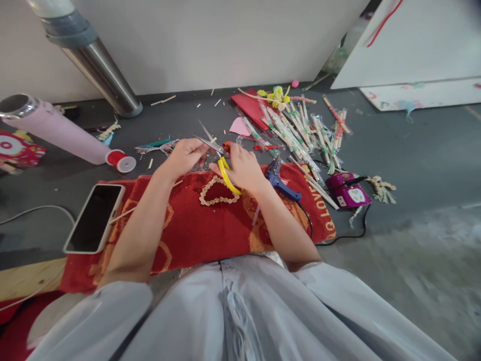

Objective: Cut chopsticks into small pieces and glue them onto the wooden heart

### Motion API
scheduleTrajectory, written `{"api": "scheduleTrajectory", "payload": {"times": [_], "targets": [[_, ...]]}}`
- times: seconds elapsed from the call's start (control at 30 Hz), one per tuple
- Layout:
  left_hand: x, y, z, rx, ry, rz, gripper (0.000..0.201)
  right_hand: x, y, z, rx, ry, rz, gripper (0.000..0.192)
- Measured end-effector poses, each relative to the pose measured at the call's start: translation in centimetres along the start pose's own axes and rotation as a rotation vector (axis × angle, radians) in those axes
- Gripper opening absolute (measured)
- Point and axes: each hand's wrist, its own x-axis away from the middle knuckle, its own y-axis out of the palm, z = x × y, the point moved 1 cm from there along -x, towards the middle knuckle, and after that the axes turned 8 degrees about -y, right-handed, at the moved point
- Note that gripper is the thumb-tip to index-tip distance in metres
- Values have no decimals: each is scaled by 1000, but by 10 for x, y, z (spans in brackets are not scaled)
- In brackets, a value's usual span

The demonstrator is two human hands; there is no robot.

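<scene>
My right hand (243, 168) grips yellow-handled scissors (222, 161), whose open blades point up and left. My left hand (185, 156) pinches a thin pale stick or strand right at the blades; the piece itself is too small to make out. Just below both hands, a heart shape made of small pale pieces (218, 192) lies on a red towel (195, 230). A blue glue gun (278, 179) rests on the towel beside my right wrist.
A phone (93, 218) lies on the towel's left edge with a cable. A pink roll (56, 128) and red thread spool (119, 159) lie left. Wrapped chopsticks (300, 133), red paper (251, 108) and a purple power strip (347, 190) lie right. A metal pipe (101, 75) stands behind.
</scene>
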Motion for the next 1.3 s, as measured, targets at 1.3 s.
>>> {"api": "scheduleTrajectory", "payload": {"times": [1.3], "targets": [[-2, 6, -9, -493, 90, 213, 24, -7, -7, -7, 7, 114, -180, 61]]}}
